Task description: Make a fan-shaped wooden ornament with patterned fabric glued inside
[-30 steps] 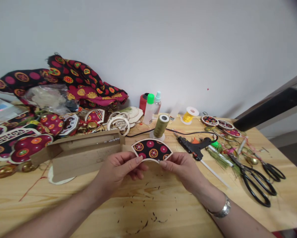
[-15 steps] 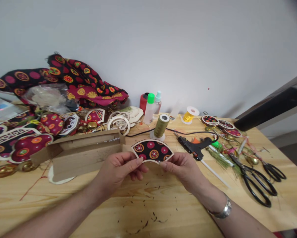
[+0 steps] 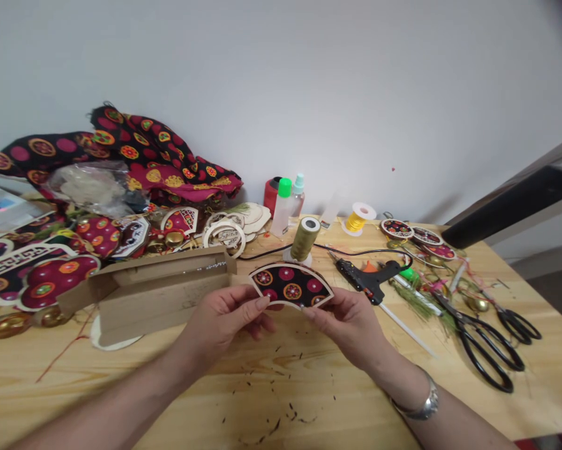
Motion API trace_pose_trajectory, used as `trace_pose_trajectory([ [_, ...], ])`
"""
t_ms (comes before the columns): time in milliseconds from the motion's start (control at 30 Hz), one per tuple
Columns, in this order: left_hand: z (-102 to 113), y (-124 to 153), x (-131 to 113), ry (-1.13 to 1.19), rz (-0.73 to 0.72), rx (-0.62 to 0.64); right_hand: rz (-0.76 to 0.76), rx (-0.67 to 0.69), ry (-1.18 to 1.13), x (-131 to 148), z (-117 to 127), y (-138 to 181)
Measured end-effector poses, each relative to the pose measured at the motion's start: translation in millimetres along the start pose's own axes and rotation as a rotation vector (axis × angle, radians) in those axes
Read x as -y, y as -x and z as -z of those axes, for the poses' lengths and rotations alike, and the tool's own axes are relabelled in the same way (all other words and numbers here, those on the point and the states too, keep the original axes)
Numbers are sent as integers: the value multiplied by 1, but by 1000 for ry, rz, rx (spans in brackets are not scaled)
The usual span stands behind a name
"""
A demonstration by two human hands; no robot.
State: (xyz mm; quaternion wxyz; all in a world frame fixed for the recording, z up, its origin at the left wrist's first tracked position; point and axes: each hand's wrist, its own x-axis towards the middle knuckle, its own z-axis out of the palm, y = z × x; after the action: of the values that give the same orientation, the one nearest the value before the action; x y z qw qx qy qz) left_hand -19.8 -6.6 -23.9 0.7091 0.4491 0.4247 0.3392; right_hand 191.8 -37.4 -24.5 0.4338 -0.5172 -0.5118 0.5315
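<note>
Between my two hands I hold a fan-shaped ornament (image 3: 292, 289), with a pale wooden rim around black cloth printed with maroon and orange flowers. Its lower left corner is pinched by my left hand (image 3: 236, 317), thumb on the front face. My right hand (image 3: 349, 322) grips the lower right corner in the same way, and a silver bracelet (image 3: 424, 400) circles that wrist. The ornament is raised above the wooden table, tilted towards me. Just behind it stands a spool of olive thread (image 3: 305, 239). A black glue gun (image 3: 369, 278) lies to the right of my right hand.
An open cardboard box (image 3: 163, 300) lies left of my hands. Beyond it are finished-looking ornaments (image 3: 60, 281) and patterned fabric (image 3: 154, 147). Bottles (image 3: 282, 209) and a yellow thread spool (image 3: 358, 219) stand near the wall. Black scissors (image 3: 484, 344) lie at right; dark scraps (image 3: 275, 428) dot the table front.
The ornament's right end has shifted slightly right and turned a little with my right hand. Both hands keep their hold; the other things stay put.
</note>
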Motion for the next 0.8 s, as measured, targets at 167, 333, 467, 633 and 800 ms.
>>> trace_pose_trajectory([
  [167, 1, 0, 2, 28, -56, -14, -4, -10, 20, -4, 1, 0],
  [333, 2, -1, 2, 90, -80, -63, -16, 28, -19, -2, 1, -2],
  [467, 2, -3, 0, 135, -89, -165, -35, 60, -40, 1, 1, -2],
  [633, 2, -5, -1, 147, -118, -267, -53, 93, -36, 3, 1, -2],
  [800, 2, -4, -4, 144, -115, -304, -30, 94, -7, 4, 0, -3],
])
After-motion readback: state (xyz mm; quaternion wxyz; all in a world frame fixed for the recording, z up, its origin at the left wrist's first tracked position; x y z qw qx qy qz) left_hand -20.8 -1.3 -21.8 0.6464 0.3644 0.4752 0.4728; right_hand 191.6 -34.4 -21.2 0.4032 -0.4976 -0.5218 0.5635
